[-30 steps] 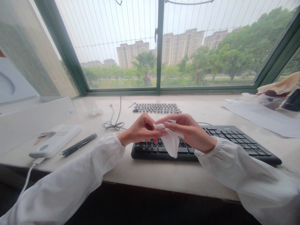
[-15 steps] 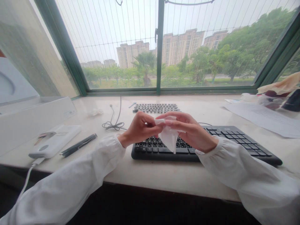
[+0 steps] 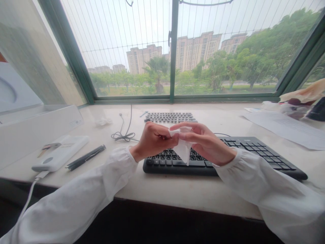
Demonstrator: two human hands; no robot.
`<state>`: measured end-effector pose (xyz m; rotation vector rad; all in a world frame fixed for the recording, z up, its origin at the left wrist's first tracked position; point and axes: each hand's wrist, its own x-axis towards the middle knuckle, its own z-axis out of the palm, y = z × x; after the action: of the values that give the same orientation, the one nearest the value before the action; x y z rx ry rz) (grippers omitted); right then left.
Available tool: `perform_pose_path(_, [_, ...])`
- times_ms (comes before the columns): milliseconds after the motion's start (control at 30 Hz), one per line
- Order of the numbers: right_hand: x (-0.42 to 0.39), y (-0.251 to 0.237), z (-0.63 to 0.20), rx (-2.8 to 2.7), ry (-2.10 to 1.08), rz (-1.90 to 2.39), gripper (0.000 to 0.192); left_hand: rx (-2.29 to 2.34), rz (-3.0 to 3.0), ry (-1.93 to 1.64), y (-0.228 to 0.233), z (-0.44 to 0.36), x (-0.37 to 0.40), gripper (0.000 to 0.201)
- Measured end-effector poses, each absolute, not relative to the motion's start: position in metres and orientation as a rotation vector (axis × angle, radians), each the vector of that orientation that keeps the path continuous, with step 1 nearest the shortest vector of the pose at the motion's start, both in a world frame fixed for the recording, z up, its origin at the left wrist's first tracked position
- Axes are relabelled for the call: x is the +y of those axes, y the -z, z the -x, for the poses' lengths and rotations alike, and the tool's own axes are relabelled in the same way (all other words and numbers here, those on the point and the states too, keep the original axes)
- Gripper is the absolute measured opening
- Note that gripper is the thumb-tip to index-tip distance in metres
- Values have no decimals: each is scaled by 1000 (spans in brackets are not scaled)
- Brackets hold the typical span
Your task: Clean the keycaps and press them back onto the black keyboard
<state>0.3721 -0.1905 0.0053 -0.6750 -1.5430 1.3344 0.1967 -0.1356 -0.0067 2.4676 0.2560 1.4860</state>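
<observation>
The white tissue (image 3: 183,151) is between the two hands, and both touch it, so neither one is nearer. The left hand (image 3: 153,139) has its grip pinched on one side of the tissue, thumb against curled fingers. The right hand (image 3: 210,142) pinches the other side with its thumb and fingers. The long, loose part hangs down below both grips, over the black keyboard (image 3: 262,154). I can't tell if something small is tucked inside. The keyboard lies under the grips, its long way going side to side and reaching far to the right. Past the grips are rows of keycaps (image 3: 169,117). A tied-up cable (image 3: 124,136) lies to their left on the tabletop (image 3: 200,189).
</observation>
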Motion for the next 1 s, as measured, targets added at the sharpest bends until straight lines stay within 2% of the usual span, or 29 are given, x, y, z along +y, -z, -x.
perform_pose_path(433, [-190, -6, -370, -1416, -1510, 616, 24, 204, -2482, -1547, 8, -198, -135, 42])
perform_pose_path(1000, [-190, -7, -371, -1488, -1458, 627, 25, 255, -2452, -1459, 8, -196, -135, 43])
